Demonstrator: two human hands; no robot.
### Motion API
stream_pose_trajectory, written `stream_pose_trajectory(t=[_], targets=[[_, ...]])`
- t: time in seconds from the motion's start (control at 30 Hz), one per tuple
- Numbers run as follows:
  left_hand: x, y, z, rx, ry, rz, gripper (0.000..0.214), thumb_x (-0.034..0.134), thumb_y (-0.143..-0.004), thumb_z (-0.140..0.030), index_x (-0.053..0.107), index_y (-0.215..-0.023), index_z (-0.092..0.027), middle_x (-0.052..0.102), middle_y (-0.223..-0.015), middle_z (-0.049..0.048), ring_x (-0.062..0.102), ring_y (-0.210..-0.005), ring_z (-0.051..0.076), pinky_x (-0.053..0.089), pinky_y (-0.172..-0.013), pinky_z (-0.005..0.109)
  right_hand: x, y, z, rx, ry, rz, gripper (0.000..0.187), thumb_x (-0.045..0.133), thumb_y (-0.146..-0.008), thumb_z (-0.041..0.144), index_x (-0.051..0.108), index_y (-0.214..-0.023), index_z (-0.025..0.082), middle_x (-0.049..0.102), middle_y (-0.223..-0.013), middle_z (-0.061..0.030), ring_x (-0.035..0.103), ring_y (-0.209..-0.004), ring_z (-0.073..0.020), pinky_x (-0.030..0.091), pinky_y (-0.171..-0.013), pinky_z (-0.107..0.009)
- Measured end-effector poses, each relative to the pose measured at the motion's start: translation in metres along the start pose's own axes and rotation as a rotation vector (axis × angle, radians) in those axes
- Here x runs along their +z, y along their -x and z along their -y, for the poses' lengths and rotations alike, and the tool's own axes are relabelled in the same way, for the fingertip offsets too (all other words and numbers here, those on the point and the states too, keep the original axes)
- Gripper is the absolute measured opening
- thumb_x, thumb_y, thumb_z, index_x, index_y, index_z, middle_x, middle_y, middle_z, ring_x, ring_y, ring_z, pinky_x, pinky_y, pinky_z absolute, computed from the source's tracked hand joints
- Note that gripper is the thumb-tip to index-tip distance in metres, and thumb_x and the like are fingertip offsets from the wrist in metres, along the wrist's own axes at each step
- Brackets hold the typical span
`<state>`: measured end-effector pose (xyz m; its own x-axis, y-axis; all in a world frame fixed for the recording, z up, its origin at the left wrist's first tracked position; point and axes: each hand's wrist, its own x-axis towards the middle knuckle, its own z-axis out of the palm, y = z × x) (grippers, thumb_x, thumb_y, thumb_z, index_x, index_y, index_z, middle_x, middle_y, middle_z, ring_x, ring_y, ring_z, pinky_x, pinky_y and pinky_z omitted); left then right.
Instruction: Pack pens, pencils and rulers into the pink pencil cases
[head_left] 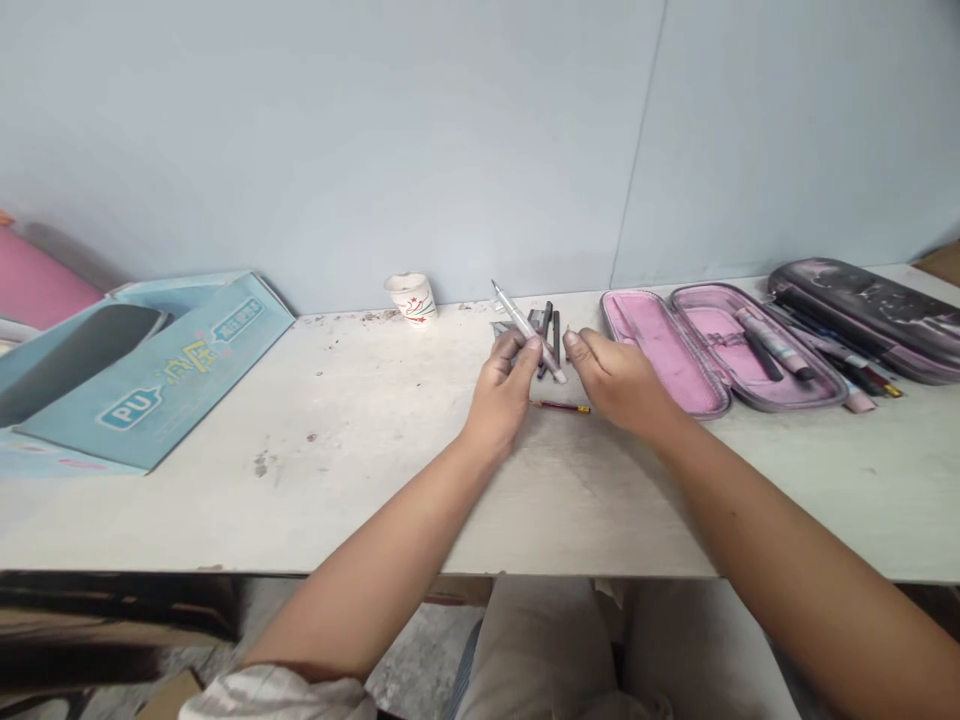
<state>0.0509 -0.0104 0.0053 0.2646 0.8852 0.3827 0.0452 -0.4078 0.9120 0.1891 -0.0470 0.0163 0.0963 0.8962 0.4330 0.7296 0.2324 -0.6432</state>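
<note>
My left hand (pixel 502 390) grips a slim silver pen (pixel 526 330) between thumb and fingers, its pointed end aimed up and to the left. Just right of it, my right hand (pixel 611 380) has its fingers extended toward the pen, with nothing visible in them. Several short dark sticks (pixel 547 335), possibly pencils or pen parts, lie partly behind both hands. Below the fingers, a short red pencil with a yellow end (pixel 559 407) rests on the white table (pixel 337 490).
An open pencil case with pink lining (pixel 720 350) holds a few pens at right, beside a dark case and loose pens (pixel 862 320). A printed paper cup (pixel 411 298) stands by the wall. A blue cardboard box (pixel 142 370) lies at left.
</note>
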Motion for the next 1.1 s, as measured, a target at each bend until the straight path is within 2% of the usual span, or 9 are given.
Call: stream_pose_trajectory(t=[0.07,0.23,0.37,0.5,0.67,0.77,0.83,1.0,1.1], targets=[[-0.002,0.000,-0.001,0.071,-0.197,-0.039,0.022,0.046,-0.085,-0.035,0.056,-0.074,-0.019,0.057,-0.086,0.0026,0.050,-0.092,0.015,0.038,-0.086,0.031,0.000,-0.005,-0.009,0.048,-0.097,-0.034,0.008,0.043,-0.079,0.026,0.038,-0.074,0.022,0.047,-0.065,0.0005,0.046,-0.063,-0.0149,0.034,-0.060,-0.027],[-0.003,0.003,0.001,0.256,-0.650,0.021,0.012,0.056,-0.078,-0.027,0.053,-0.071,-0.018,0.054,-0.097,0.0049,0.043,-0.099,0.019,0.034,-0.091,0.035,-0.001,-0.018,-0.027,0.123,-0.564,-0.173,0.017,0.047,-0.074,0.016,0.035,-0.083,0.023,0.049,-0.082,0.0011,0.055,-0.074,-0.0117,0.046,-0.071,-0.030],[-0.002,0.005,0.005,0.353,-0.767,0.133,0.012,0.057,-0.077,-0.027,0.054,-0.072,-0.017,0.053,-0.101,0.0066,0.041,-0.101,0.021,0.035,-0.091,0.037,-0.004,-0.022,-0.027,0.064,-0.893,-0.308,0.014,0.047,-0.081,0.023,0.034,-0.086,0.025,0.054,-0.088,0.0019,0.059,-0.084,-0.0111,0.048,-0.079,-0.033],[-0.002,0.006,0.006,0.390,-0.820,0.182,0.013,0.056,-0.078,-0.029,0.055,-0.071,-0.018,0.053,-0.102,0.0066,0.040,-0.101,0.021,0.035,-0.090,0.038,-0.007,-0.023,-0.025,0.045,-1.023,-0.376,0.014,0.048,-0.082,0.026,0.036,-0.088,0.026,0.056,-0.087,0.0025,0.060,-0.090,-0.0114,0.048,-0.085,-0.035],[-0.002,0.007,0.006,0.385,-0.812,0.223,0.013,0.056,-0.078,-0.029,0.055,-0.072,-0.018,0.054,-0.101,0.0060,0.040,-0.100,0.021,0.035,-0.090,0.039,-0.005,-0.020,-0.022,0.103,-1.053,-0.284,0.016,0.053,-0.081,0.027,0.039,-0.089,0.026,0.060,-0.087,0.0030,0.061,-0.091,-0.0121,0.048,-0.086,-0.038],[-0.003,0.006,0.003,0.352,-0.752,0.223,0.014,0.056,-0.078,-0.031,0.055,-0.072,-0.018,0.054,-0.098,0.0063,0.041,-0.099,0.021,0.035,-0.090,0.039,-0.006,-0.016,-0.017,0.197,-1.004,-0.084,0.021,0.058,-0.077,0.031,0.042,-0.090,0.024,0.063,-0.084,0.0011,0.061,-0.090,-0.0147,0.048,-0.085,-0.039],[-0.003,0.006,-0.002,0.251,-0.623,0.279,0.018,0.052,-0.080,-0.034,0.055,-0.074,-0.017,0.054,-0.089,0.0054,0.044,-0.092,0.020,0.037,-0.085,0.037,-0.010,-0.013,-0.014,0.224,-1.011,0.052,0.024,0.061,-0.075,0.036,0.046,-0.089,0.023,0.065,-0.083,-0.0011,0.062,-0.091,-0.0169,0.048,-0.084,-0.040],[-0.001,0.013,-0.012,-0.158,0.121,0.641,0.036,0.039,-0.086,-0.047,0.055,-0.078,-0.015,0.054,-0.074,0.0032,0.049,-0.069,0.012,0.040,-0.067,0.029,-0.018,-0.009,-0.013,0.143,-1.248,0.259,0.029,0.061,-0.074,0.046,0.050,-0.088,0.022,0.067,-0.082,-0.0020,0.064,-0.085,-0.0191,0.050,-0.078,-0.038],[0.004,0.016,-0.011,-0.303,0.355,0.591,0.036,0.050,-0.080,-0.050,0.058,-0.078,-0.015,0.057,-0.076,0.0044,0.052,-0.069,0.013,0.042,-0.067,0.029,-0.012,-0.009,-0.011,0.185,-1.233,0.293,0.032,0.054,-0.077,0.052,0.051,-0.086,0.021,0.066,-0.079,-0.0021,0.064,-0.072,-0.0170,0.051,-0.063,-0.032]])
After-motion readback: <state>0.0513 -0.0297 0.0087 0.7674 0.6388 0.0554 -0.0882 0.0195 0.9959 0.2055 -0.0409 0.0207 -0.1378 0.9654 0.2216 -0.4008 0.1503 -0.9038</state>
